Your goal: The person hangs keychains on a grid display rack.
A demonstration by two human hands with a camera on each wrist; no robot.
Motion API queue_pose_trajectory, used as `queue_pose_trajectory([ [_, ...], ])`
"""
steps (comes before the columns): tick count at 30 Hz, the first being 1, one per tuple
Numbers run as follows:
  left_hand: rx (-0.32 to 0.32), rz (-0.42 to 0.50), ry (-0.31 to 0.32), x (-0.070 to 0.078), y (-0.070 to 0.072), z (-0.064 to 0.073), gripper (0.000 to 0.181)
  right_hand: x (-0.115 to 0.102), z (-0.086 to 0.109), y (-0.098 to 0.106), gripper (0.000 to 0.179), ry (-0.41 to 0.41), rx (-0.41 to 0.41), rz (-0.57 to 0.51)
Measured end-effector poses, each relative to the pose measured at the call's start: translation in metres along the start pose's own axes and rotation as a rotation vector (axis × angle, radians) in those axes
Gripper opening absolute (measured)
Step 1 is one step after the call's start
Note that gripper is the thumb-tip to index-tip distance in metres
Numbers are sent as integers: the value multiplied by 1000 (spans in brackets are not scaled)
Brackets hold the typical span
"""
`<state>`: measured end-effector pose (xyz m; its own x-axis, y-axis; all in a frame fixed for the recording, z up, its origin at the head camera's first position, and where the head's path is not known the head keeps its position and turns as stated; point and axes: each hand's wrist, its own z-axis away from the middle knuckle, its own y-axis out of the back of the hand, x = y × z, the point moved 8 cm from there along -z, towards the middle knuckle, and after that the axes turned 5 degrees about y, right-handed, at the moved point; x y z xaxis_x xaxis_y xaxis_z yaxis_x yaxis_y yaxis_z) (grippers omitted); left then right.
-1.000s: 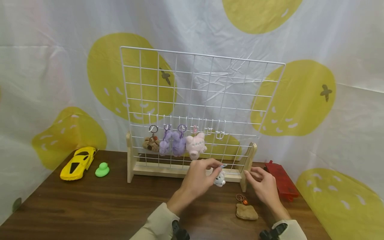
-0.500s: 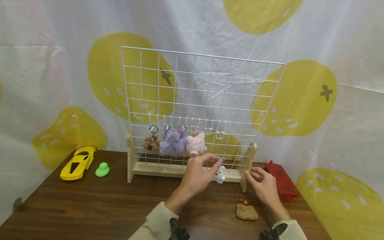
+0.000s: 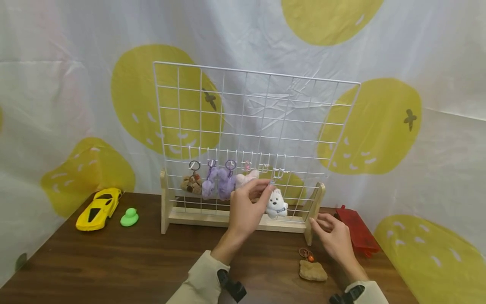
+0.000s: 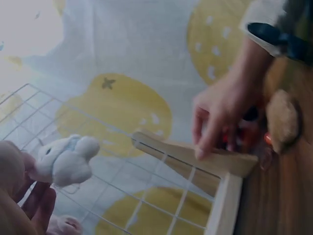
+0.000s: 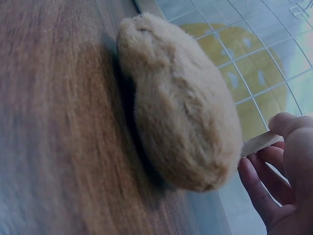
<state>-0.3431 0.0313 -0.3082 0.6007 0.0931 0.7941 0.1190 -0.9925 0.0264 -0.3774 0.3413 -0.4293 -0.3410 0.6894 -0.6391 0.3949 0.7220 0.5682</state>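
My left hand (image 3: 247, 207) pinches a small white plush dog keychain (image 3: 276, 204) by its top, and the plush hangs in front of the wire grid rack (image 3: 258, 76). It has a blue bow at its neck. Just above it are bare white hooks (image 3: 279, 173). My right hand (image 3: 334, 234) grips the rack's right wooden support (image 3: 318, 207) between thumb and fingers, as the right wrist view also shows. A brown plush keychain (image 3: 312, 270) lies on the table near this hand; it looms large in the right wrist view.
Left of my left hand hang a brown bear keychain (image 3: 191, 184), two purple plush keychains (image 3: 226, 185) and a partly hidden pink one (image 3: 243, 178). A yellow toy car (image 3: 99, 210) and green duck (image 3: 129, 217) stand left; a red box (image 3: 357, 231) lies right.
My left hand has lifted the white plush keychain up toward the hooks, and the plush now faces me. My right hand has stayed on the wooden support.
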Motion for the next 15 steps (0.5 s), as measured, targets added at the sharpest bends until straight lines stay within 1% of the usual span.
queue_pose_trajectory([
  [2, 49, 38, -5, 3, 3, -4, 19, 0, 0, 1, 33, -1, 1, -2],
  [5, 91, 89, 0, 7, 5, -9, 20, 1, 0, 2, 32, -1, 4, -8],
  [9, 111, 112, 40, 7, 6, -12, 20, 1, 0, 2, 32, -2, 8, -6],
  [13, 124, 122, 99, 1, 8, -16, 20, 1, 0, 1, 32, 0, 7, 9],
  [15, 137, 117, 117, -1, 9, -17, 21, 1, 0, 0, 33, 1, 5, 19],
])
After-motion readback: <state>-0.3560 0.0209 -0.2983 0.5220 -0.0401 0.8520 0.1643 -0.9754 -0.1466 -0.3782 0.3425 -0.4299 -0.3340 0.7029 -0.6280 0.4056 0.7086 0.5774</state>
